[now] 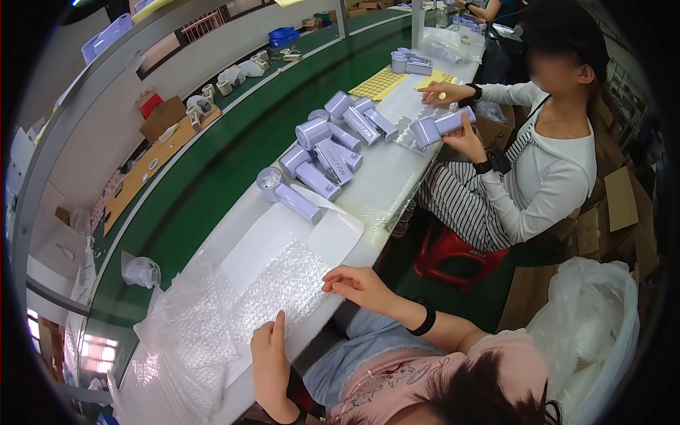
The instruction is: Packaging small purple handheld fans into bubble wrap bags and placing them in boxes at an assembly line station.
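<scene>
White table (391, 176) under fans (318, 181), bubble wrap (278, 289)

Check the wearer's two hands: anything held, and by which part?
Nothing visibly held. The left hand and right hand are beside the bubble wrap; contact with it can't be told.

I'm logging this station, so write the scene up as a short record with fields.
Left grip: index finger straight, beside the bubble wrap; nothing seen held
Right grip: loosely open at the bubble wrap's right side; nothing seen held
Fans: lavender, heaped on the table
Co-worker: seated on a red stool, holding another fan
</scene>
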The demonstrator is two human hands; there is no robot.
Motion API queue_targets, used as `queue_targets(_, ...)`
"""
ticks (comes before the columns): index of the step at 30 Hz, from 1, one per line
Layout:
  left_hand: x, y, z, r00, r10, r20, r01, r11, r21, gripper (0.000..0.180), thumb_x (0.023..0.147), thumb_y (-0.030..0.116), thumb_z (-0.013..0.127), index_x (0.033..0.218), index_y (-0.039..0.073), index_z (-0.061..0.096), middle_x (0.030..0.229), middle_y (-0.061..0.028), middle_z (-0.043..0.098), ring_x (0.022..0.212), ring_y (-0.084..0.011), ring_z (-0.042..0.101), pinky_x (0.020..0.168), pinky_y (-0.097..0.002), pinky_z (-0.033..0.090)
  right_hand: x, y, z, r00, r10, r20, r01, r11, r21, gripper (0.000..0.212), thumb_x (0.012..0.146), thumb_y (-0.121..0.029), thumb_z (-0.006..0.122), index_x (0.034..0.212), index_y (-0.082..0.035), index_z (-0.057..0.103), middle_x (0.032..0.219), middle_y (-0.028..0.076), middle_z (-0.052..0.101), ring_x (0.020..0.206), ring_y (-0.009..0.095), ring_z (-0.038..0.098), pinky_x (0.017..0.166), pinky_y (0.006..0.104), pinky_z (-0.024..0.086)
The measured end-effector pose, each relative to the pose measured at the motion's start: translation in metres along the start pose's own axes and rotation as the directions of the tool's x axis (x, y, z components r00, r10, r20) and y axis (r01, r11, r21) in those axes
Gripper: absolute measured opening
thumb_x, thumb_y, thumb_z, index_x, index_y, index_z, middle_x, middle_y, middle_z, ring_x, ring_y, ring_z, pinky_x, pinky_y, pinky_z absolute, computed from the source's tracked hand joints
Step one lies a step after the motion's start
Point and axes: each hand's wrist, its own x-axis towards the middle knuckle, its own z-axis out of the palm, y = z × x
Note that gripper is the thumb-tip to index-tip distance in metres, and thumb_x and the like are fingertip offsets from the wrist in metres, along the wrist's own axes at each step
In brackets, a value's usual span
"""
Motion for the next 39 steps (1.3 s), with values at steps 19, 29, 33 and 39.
queue_targets(19,-0.007,-0.013,0.004,1.0,-0.004,-0.03,0.004,1.0,-0.003,0.013,0.067,-0.005,0.053,0.079,-0.001,0.051,0.085,-0.014,0.051,0.083,-0.0312,0.049,0.073,-0.0381,0.04,-0.015,-0.005,-0.049,0.921,0.335,0.199,-0.347,0.938,0.024,0.031,0.092,-0.026,0.047,0.086,0.002,0.06,0.072,0.008,0.062,0.063,0.014,0.061,0.058,0.023,0.048)
queue_targets(29,-0.009,-0.027,0.012,0.967,0.092,-0.238,-0.075,0.994,0.078,0.01,0.065,-0.005,0.051,0.072,0.0,0.048,0.082,-0.0118,0.051,0.082,-0.0298,0.049,0.072,-0.0376,0.039,-0.022,0.006,-0.039,0.843,0.485,0.233,-0.488,0.872,-0.048,0.035,0.091,-0.033,0.049,0.089,0.001,0.059,0.076,0.008,0.063,0.067,0.014,0.061,0.06,0.0224,0.048)
queue_targets(33,-0.008,-0.028,0.007,0.956,0.124,-0.267,-0.087,0.985,0.147,0.011,0.064,-0.006,0.05,0.072,0.001,0.049,0.086,-0.0113,0.052,0.085,-0.0292,0.05,0.074,-0.0375,0.04,-0.023,0.014,-0.02,0.895,0.302,0.327,-0.336,0.94,0.054,0.027,0.089,-0.026,0.053,0.094,0.0,0.057,0.078,0.007,0.063,0.07,0.013,0.061,0.061,0.0227,0.048)
queue_targets(39,0.0,0.007,0.012,0.962,-0.033,-0.27,0.048,0.998,0.049,0.028,0.067,-0.003,0.054,0.094,0.001,0.053,0.097,-0.0145,0.053,0.095,-0.0311,0.05,0.083,-0.0391,0.04,-0.034,0.025,0.008,0.951,0.224,0.213,-0.268,0.94,0.211,0.017,0.084,-0.016,0.059,0.094,-0.002,0.057,0.076,0.004,0.062,0.068,0.012,0.059,0.06,0.0242,0.047)
